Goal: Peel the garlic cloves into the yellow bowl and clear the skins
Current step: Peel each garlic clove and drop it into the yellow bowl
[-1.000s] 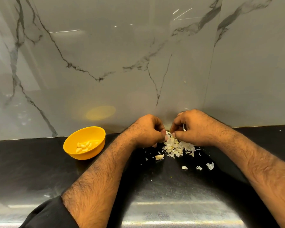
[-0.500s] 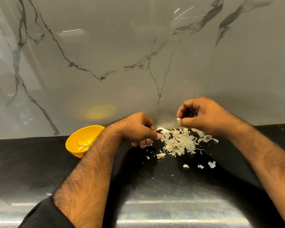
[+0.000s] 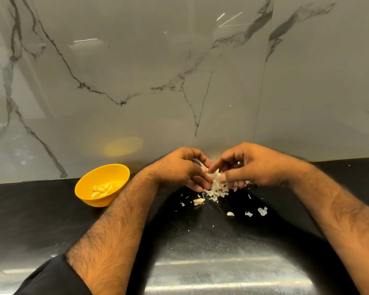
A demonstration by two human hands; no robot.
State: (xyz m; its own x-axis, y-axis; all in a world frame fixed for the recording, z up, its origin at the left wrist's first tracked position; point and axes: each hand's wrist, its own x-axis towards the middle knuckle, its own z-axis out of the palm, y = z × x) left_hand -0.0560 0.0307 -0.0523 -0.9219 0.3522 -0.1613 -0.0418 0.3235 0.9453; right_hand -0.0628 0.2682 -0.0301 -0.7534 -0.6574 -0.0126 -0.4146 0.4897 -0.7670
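While both hands meet at frame centre, left hand (image 3: 182,169) and right hand (image 3: 251,167) pinch the skins (image 3: 216,184) heap together, grip narrow. Bowl (image 3: 87,188) sits left of centre, nearer left hand. Stray clove (image 3: 199,201) lies just below the heap on the table (image 3: 41,220).

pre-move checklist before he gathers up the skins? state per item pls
1. Yellow bowl upright, clear of both arms: ok.
2. Peeled cloves inside the bowl: ok.
3. Skin pile enclosed between left hand and right hand: ok.
4. All skins gathered: not ok, stray flakes lie apart on the black counter.
5. Loose piece is clove or skin: cannot tell.
6. Either grip holds a clove: cannot tell.
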